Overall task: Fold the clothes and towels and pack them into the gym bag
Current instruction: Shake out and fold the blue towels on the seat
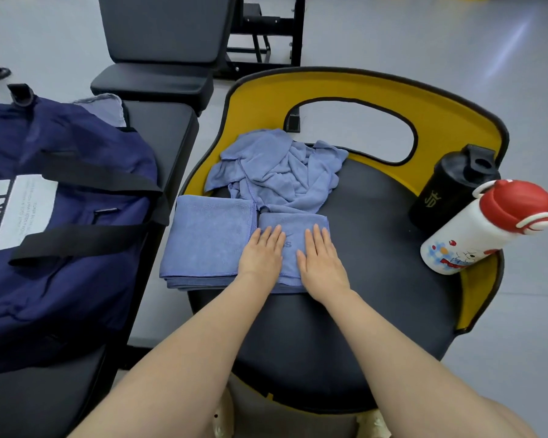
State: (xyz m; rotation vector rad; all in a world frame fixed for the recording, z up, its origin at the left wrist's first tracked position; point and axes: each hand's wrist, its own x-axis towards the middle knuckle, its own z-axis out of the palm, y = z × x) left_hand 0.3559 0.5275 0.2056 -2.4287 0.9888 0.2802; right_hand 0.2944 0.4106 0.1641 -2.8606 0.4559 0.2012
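Our fingers straight, close together, pressing flat: left hand (261, 249) and right hand (320, 257) on the folded blue towel (290, 245), chair seat (377, 248). Crumpled towel (279, 169) behind; gym bag (60, 216) left.

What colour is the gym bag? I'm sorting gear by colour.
Navy gym bag with black straps; head view.
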